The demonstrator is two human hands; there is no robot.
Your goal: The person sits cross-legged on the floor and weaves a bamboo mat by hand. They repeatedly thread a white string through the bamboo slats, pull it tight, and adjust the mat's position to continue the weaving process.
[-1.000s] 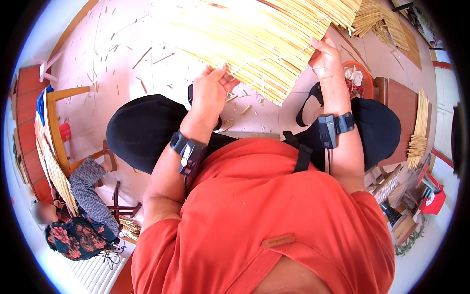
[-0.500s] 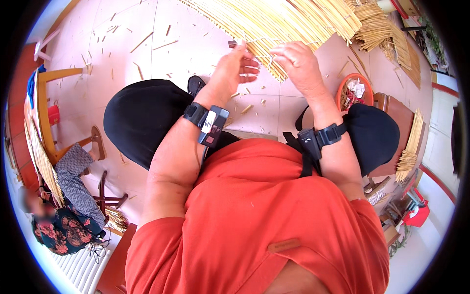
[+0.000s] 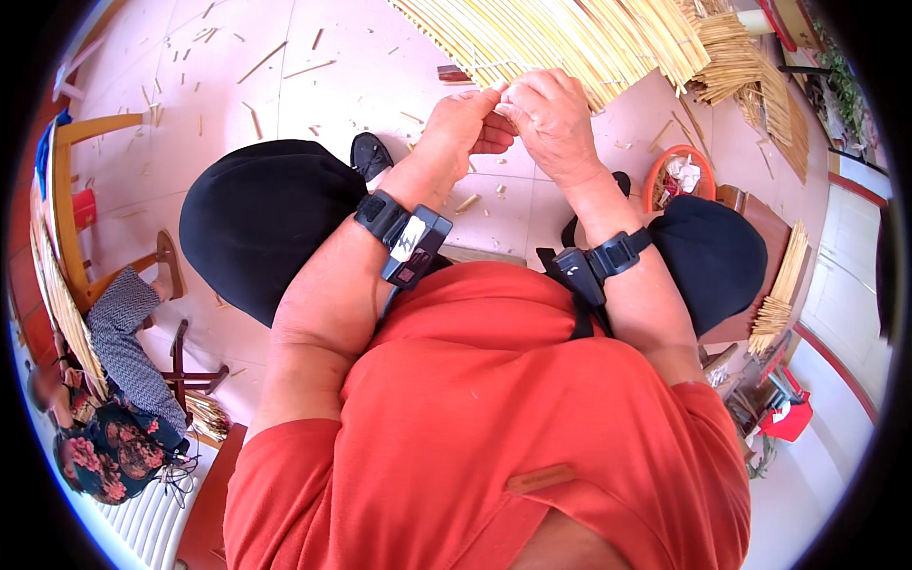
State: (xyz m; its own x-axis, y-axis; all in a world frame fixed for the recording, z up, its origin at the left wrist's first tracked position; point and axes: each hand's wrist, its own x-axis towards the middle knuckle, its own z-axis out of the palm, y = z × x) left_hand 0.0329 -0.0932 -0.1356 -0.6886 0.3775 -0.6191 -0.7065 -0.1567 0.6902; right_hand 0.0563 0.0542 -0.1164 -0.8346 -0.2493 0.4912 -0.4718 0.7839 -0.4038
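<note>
A mat of thin pale straw-coloured sticks (image 3: 560, 38), crossed by white cord, fills the top of the view. My left hand (image 3: 468, 130) and my right hand (image 3: 549, 122) meet at its lower edge, fingertips pinched close together, on something too small or hidden to make out, possibly the mat's cord or edge. My right fingers are curled over the top; my left hand's lower fingers are bent beneath. A small dark brown object (image 3: 452, 74) shows just beyond my left hand, partly hidden.
Stick scraps (image 3: 261, 59) litter the tiled floor. Bundles of sticks (image 3: 733, 65) lie top right, another bundle (image 3: 781, 285) at right by an orange tub (image 3: 679, 180) of scraps. A seated person (image 3: 123, 399) with more sticks is at lower left, near a wooden frame (image 3: 71, 161).
Both hands have left their spread grips on the mat and come together at its lower edge, fingers closing. The mat has shifted up and away in the view.
</note>
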